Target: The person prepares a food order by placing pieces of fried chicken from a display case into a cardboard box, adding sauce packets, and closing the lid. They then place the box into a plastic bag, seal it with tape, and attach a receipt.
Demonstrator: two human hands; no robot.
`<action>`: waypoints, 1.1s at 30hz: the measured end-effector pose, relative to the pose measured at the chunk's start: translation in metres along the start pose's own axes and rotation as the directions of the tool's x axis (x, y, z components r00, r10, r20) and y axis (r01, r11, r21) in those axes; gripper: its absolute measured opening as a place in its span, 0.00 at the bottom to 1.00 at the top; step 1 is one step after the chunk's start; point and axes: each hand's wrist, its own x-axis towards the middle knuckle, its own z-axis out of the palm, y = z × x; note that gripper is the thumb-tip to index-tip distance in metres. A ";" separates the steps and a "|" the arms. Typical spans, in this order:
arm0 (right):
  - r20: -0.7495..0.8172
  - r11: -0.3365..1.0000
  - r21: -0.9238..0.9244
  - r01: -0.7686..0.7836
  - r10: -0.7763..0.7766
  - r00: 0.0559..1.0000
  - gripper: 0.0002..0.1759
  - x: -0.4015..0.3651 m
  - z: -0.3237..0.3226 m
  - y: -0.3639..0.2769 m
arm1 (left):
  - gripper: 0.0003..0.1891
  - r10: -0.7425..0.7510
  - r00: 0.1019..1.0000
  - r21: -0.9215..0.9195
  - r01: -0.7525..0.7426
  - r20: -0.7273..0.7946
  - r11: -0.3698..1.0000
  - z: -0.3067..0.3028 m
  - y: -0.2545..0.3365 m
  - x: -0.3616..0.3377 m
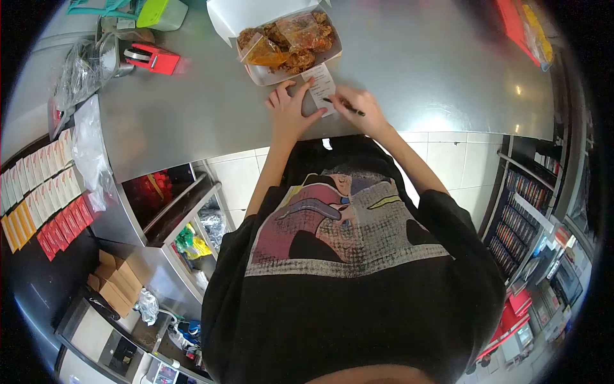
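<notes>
"So, where exactly is the paper slip (320, 83) lying?"

"Right between the two hands, flat on the steel surface (422, 70). Its long axis is running away from the person, leaning a little leftward at the far end."

"And the left hand (289, 116)?"

"It's spreading palm down on the slip's left side, fingers wide apart and not closing around anything. The thumb is reaching to the near end, the index finger to the edge farther up."

"Which one's holding the pen (354, 110)?"

"The right hand (366, 107). Its fingers are closing on the pen from the slip's right side, and the tip is pointing left across the print. Both hands are sitting close, so I'm calling neither one clearly nearer."

"What's sitting beyond?"

"An open box (258, 75), just past the slip's far end, holding fried pieces (299, 63) and a sauce bag (263, 54). Off to the left, well apart, a red tape dispenser (164, 61) is resting."
</notes>
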 end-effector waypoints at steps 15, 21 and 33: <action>-0.150 0.884 -0.383 -0.268 0.227 0.962 0.34 0.100 -0.073 0.052 | 0.13 -0.084 0.822 -0.153 -0.004 -0.564 0.988 -0.129 -0.044 0.118; -0.223 0.992 -0.128 -0.012 -0.017 0.975 0.25 0.188 -0.059 0.019 | 0.18 -0.137 0.990 -0.121 0.140 0.025 0.983 -0.126 -0.099 0.162; 0.049 0.970 0.161 -0.181 0.175 0.983 0.19 0.131 -0.041 0.050 | 0.25 -0.355 0.930 -0.915 0.219 0.091 0.340 -0.046 -0.087 0.066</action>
